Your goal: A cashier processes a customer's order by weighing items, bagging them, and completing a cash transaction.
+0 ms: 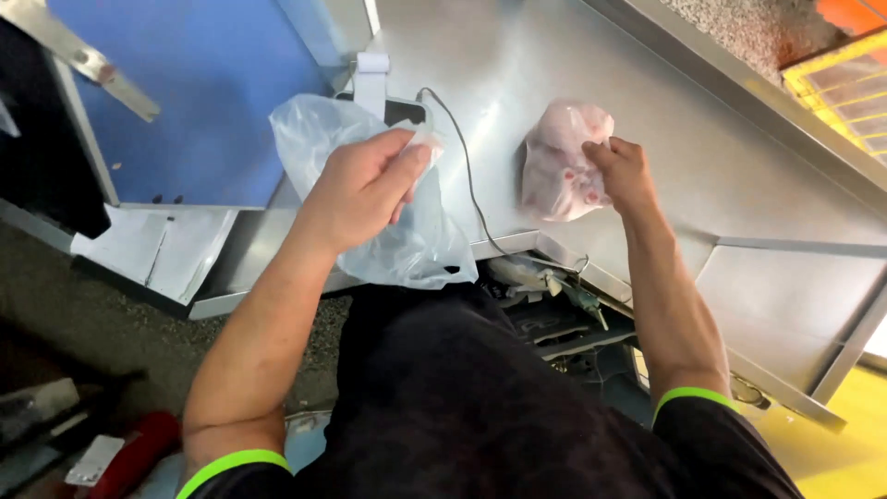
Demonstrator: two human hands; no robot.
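Down low, closest to the camera, is the person's dark shirt (462,407) with bright green bands at the sleeve ends. Two bare arms reach up from it. To the left of the body there is a gray floor (102,314), and a red thing (139,453) lies there near the bottom edge; it is too blurry to tell what it is. A bit farther up, the left hand (365,185) is closed around a thin, see-through bag (397,222). The fingers pinch the top of the bag and the rest of it hangs down loose and crumpled over the table edge. The right hand (624,171) is off to the side, well apart from the left one. Its fingers are bent and press on a pink piece of raw chicken (559,162), holding it at its right side. The chicken rests flat on the shiny metal table (721,157). A thin gray wire (471,185) runs across the table between the bag and the chicken and drops over the front edge. Behind the bag, a small dark device with a roll of white paper (374,74) sits on the table. Farthest on the left is a big blue panel (185,92).
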